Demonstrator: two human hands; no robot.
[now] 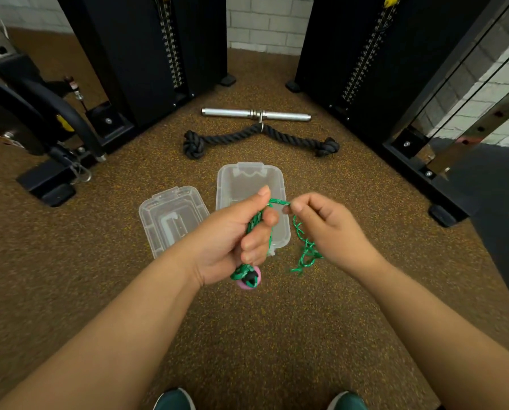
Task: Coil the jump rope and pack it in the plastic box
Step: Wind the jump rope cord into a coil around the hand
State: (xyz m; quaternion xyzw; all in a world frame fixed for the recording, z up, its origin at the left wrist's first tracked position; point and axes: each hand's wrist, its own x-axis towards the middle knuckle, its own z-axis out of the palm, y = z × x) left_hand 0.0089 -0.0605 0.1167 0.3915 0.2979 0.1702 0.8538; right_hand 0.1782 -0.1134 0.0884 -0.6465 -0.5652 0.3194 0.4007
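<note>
My left hand [232, 238] is closed around a bundle of green jump rope [305, 253], with a pink-and-black handle end [251, 280] sticking out below the fist. A short strand runs from my left thumb across to my right hand [327, 229], which pinches it between thumb and forefinger. More green rope hangs in loose loops under my right hand. Behind both hands, on the floor, the clear plastic box [247, 179] stands open. Its clear lid [170, 217] lies to its left.
A black knotted gym rope attachment [232, 137] and a chrome bar handle [256, 113] lie on the speckled brown floor beyond the box. Black weight-stack towers [146, 54] stand at back left and back right. My two shoes [173, 400] show at the bottom edge.
</note>
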